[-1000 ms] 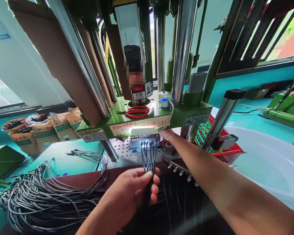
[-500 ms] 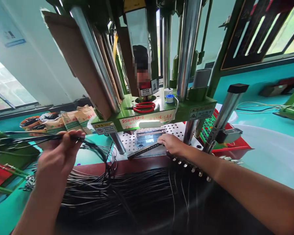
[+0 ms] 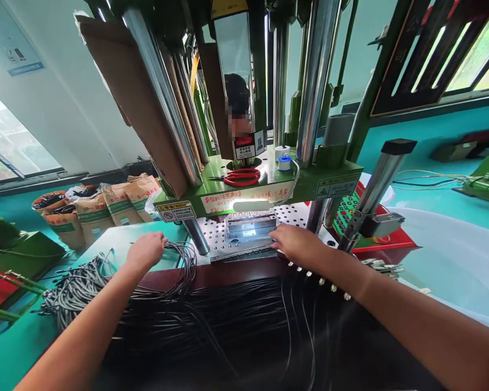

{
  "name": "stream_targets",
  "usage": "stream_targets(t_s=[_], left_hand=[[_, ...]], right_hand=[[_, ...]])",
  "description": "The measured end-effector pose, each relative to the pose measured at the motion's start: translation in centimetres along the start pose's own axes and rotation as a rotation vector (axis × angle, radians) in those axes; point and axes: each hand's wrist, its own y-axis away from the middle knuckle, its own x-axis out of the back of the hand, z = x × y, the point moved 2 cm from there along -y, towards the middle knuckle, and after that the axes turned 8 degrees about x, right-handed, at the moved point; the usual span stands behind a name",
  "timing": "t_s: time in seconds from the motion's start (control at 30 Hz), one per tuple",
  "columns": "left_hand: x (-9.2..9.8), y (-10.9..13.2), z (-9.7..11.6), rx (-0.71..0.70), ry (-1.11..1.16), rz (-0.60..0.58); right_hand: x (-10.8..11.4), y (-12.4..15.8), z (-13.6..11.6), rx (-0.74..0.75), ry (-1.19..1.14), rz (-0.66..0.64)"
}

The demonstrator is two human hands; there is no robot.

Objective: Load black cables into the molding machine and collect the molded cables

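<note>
My left hand (image 3: 145,251) is above the left table edge, its fingers curled and its fingertips close to looped dark cables (image 3: 184,266). What is inside those fingers, if anything, is hidden. At the front of the perforated press plate (image 3: 214,239), my right hand (image 3: 291,240) has its fingers closed at the right end of a long narrow metal bar (image 3: 244,254). The bar lies along the plate's front edge. Just behind it sits a clear-looking mould block (image 3: 250,228) under a lit white lamp (image 3: 251,206).
Red-handled pliers (image 3: 242,177) and a blue-and-white spool (image 3: 284,163) rest on the green press shelf (image 3: 309,182). Steel columns (image 3: 193,236) flank the plate. Bundled cables (image 3: 79,288) cover the left table; more black cables (image 3: 236,309) spread in front. Paper sacks (image 3: 118,203) stand behind.
My left hand has moved right and down, and the cable bundle it held raised is now down by the table edge. The metal bar's right end has dropped, so it lies flatter along the plate.
</note>
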Motion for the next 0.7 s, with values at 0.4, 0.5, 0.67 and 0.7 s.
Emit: stream_targets(t_s=[0.4,0.5,0.67,0.7], left_hand=[[-5.8,1.1,0.7,-0.499,-0.466,-0.420],[-8.5,2.2,3.6,-0.627,-0.317,-0.409],[-13.8,3.4,5.9,-0.620,-0.188,-0.510],[-14.5,3.3,6.0,-0.607,-0.180,-0.533]], right_hand=[[1.5,14.8,2.7,-0.333,-0.136,-0.021],[1.6,14.8,2.8,-0.335,-0.162,-0.057],[2.0,15.2,3.2,-0.367,-0.130,-0.129],[2.0,15.3,3.3,-0.374,-0.109,-0.131]])
